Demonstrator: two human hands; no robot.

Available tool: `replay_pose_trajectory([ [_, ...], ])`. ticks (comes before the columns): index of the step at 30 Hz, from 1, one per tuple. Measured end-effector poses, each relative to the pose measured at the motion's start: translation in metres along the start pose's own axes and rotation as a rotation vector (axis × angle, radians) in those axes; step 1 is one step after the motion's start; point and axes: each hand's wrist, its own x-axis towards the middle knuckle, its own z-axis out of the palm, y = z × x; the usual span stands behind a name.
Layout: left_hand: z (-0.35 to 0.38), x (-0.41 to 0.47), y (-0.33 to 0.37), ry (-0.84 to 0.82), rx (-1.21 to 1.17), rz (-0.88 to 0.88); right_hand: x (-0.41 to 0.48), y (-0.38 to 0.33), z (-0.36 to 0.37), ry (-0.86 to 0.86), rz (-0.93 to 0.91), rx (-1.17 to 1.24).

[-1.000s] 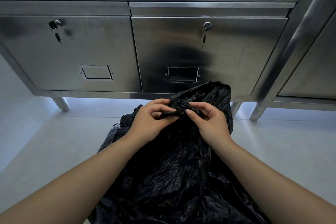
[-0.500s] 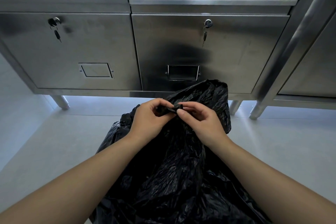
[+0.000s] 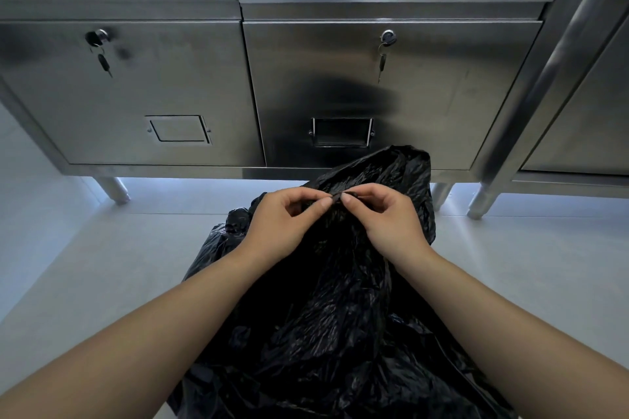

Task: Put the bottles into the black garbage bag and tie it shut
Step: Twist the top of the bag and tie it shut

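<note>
Black garbage bag sits on the pale floor, centre of view, crumpled and slumped toward the person. Its top edge bunches up to a peak just in front of the steel cabinet; whether bag and cabinet touch cannot be told. Left hand and right hand meet at the upper fold of the bag, thumbs and forefingers nearly tip to tip. Each grip is clamped on a thin twisted strip of the black plastic; other fingers curled loosely. No bottles visible; the bag's contents are hidden by the plastic. Cabinet has two doors with a key hanging in the left lock and another in the right. Cabinet stands on short round legs, leaving a low lit gap under its bottom edge. Open floor lies left and right of the bag, wider on the left. A second steel unit closes the far right.
</note>
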Motion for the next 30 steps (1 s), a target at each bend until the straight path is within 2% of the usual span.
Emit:
replay_pose_trajectory([
  [9, -0.013, 0.004, -0.003, -0.002, 0.022, -0.033, 0.005, 0.006, -0.013, 0.030, 0.158, 0.015],
  [17, -0.006, 0.000, -0.003, -0.120, 0.106, -0.061, 0.004, 0.003, -0.007, 0.045, 0.116, -0.068],
  [22, 0.005, -0.004, 0.001, -0.134, 0.161, 0.057, 0.003, 0.002, -0.003, 0.053, 0.053, -0.095],
  [25, 0.009, -0.005, -0.001, -0.089, 0.173, 0.131, 0.001, 0.002, -0.003, 0.042, 0.038, -0.095],
  [27, 0.008, -0.003, -0.003, -0.038, 0.126, 0.133, 0.001, 0.004, -0.005, -0.029, 0.057, -0.059],
  [30, 0.003, 0.002, -0.004, 0.030, 0.069, 0.116, -0.002, 0.011, -0.005, -0.240, 0.101, -0.064],
])
